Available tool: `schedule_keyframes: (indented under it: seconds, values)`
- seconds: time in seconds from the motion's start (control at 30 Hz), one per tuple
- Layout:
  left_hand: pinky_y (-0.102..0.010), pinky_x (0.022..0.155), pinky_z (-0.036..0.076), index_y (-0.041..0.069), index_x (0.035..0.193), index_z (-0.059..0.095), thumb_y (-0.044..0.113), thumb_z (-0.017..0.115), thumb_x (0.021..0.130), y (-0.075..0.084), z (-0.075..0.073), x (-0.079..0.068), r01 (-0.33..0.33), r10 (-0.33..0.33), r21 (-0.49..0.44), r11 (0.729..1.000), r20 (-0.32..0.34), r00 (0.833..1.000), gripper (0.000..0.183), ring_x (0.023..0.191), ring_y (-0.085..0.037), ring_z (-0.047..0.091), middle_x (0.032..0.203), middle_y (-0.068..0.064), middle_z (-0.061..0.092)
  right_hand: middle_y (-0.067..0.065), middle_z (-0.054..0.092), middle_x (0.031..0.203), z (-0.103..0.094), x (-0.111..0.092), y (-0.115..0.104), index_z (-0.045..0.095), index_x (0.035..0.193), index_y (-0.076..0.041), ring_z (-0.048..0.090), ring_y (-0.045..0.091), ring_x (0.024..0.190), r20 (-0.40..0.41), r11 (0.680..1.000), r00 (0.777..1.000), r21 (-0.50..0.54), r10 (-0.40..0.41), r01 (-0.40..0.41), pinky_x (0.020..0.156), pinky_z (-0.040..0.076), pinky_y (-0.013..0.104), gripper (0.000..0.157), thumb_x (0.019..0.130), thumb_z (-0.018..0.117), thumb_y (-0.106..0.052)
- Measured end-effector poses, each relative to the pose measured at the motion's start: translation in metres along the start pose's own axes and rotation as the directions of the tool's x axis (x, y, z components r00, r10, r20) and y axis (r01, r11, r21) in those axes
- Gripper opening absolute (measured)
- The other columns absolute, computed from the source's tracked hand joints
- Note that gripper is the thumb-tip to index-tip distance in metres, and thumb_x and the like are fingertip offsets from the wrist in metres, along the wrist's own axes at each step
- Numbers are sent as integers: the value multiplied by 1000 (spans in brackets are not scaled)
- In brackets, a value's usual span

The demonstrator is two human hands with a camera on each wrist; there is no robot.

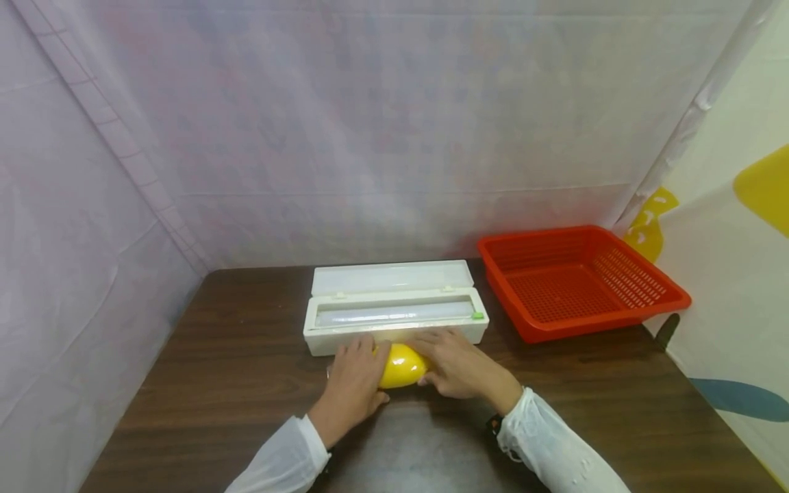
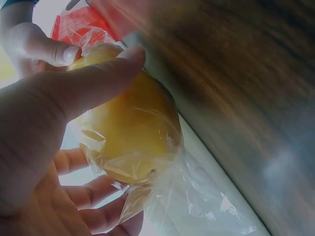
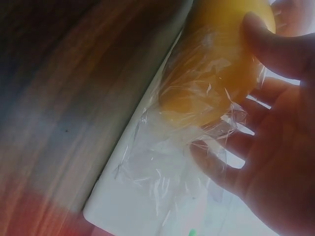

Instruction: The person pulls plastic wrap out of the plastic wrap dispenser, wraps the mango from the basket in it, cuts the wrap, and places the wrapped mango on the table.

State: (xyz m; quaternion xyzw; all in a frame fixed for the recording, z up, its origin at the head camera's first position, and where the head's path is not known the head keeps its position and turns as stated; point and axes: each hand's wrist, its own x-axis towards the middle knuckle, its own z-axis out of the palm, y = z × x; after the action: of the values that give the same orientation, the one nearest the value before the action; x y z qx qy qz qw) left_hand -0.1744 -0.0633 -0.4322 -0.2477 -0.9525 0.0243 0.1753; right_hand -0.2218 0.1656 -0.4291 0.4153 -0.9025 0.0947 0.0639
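Note:
A smooth yellow mango-like fruit [image 1: 402, 366] is held between both hands, just in front of a white cling-film box [image 1: 394, 335]. Clear cling film [image 2: 197, 206] covers the fruit and hangs in loose folds past both its ends. The left hand [image 1: 354, 380] grips one end, its thumb laid across the fruit and its fingers behind it in the left wrist view. At the other end, the right hand [image 1: 459, 363] holds the fruit with thumb on one side and spread fingers by the crumpled film [image 3: 167, 162].
The box lid [image 1: 393, 277] is tipped back, showing a film roll [image 1: 394, 313] and a green slider [image 1: 477, 315]. A red plastic basket [image 1: 585, 318] stands at the right rear of the brown wooden table [image 1: 203, 383]. White curtains [image 1: 394, 137] hang behind and beside it.

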Motion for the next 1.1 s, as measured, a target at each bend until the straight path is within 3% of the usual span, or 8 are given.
schedule_keyframes:
  seconds: [0.27,0.5,0.8,1.1]
  values:
    - [-35,67,46,11,120,55,49,93,63,-1,1,1,-2,2,27,1000,-3,1000,79,85,-25,56,97,-9,58,-1,56,148,0,1,-3,49,147,-21,53,27,132,33,998,999,46,37,-39,110,40,51,71,85,79,-36]
    - [-39,73,50,11,128,57,47,90,69,-5,-3,1,-8,8,-25,1000,27,1000,77,92,-27,59,104,-11,61,4,60,143,0,-1,-2,50,145,-14,55,30,129,0,999,1000,29,18,-18,107,42,52,69,86,77,-37]
    - [-40,76,52,9,127,61,43,91,68,-11,-1,0,-37,35,-91,995,-16,999,75,93,-27,59,106,-12,61,-2,60,142,-4,-1,-7,51,145,-21,56,24,129,11,998,1000,53,29,-30,108,41,50,66,87,72,-43]
    - [-43,80,54,7,127,62,41,90,69,-15,-5,2,-45,45,-149,988,-6,999,72,93,-28,59,106,-14,62,-4,61,133,-4,2,-9,54,140,-24,60,16,118,-67,1000,998,19,5,-4,102,49,42,66,84,73,-52]
